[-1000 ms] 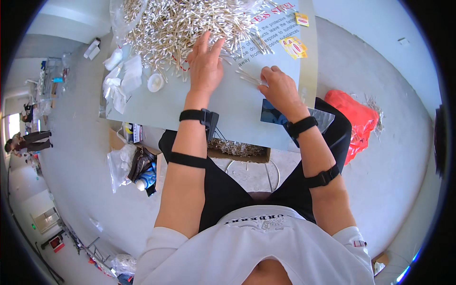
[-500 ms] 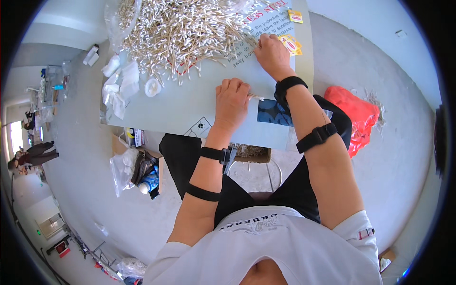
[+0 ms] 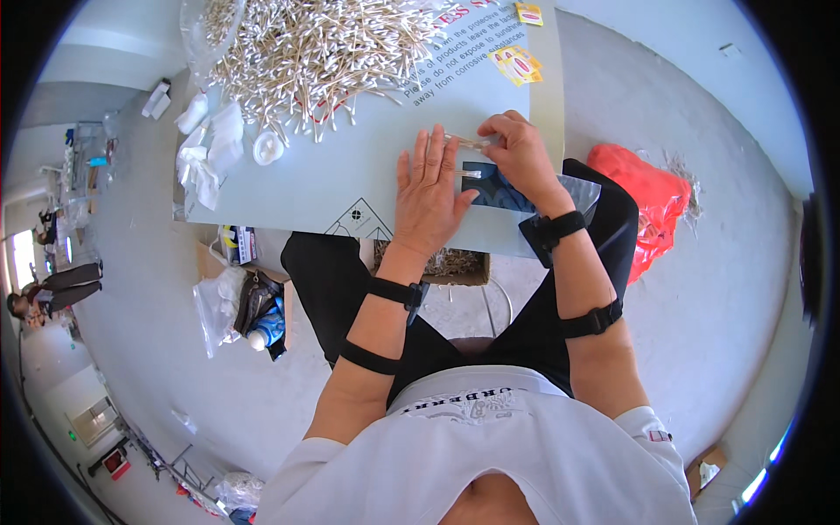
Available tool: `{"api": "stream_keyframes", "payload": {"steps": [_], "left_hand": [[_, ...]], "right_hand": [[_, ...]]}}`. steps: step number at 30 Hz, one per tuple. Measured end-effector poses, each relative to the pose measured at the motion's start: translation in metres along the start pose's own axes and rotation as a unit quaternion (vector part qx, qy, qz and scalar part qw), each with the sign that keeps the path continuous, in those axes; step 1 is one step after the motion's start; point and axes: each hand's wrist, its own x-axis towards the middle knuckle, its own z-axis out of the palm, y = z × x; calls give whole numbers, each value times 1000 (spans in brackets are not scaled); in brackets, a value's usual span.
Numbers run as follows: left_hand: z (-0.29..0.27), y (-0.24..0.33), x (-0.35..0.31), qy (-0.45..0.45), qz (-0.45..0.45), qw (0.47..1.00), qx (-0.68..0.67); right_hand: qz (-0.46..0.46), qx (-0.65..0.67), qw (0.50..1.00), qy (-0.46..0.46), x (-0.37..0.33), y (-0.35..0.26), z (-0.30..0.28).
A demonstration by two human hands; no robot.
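Observation:
My left hand (image 3: 429, 188) lies flat on the table with its fingers stretched out. Cotton swabs (image 3: 467, 173) stick out from beneath it, their white tips over a dark blue patterned sheet (image 3: 500, 191). My right hand (image 3: 523, 159) pinches a few more cotton swabs (image 3: 468, 141), whose other ends reach my left fingertips. How many it holds I cannot tell. Toward the far left, a large loose heap of cotton swabs (image 3: 306, 61) covers the table (image 3: 306, 188).
Yellow printed cards (image 3: 516, 66) lie at the far right of the table. White crumpled plastic (image 3: 226, 140) and a small round white piece (image 3: 268, 148) are on the left. A red bag (image 3: 647, 210) and a box of items (image 3: 262, 315) stand on the floor.
My right hand has come back from beside the yellow cards toward my left hand and now grips swabs. The left hand's curled fingers have straightened out flat.

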Motion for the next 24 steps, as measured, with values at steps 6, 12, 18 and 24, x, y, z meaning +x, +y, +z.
{"api": "stream_keyframes", "payload": {"steps": [6,12,18,24], "left_hand": [[12,-5,20,-56,16,996,68],[15,-16,29,-52,28,998,4],[8,-20,44,-12,29,999,-23],[3,-32,63,-2,5,999,-49]], "right_hand": [[132,103,971,169,-16,0,6],[48,66,975,205,-9,4,12],[24,-104,991,86,14,6,9],[39,-176,982,55,23,6,14]]}}
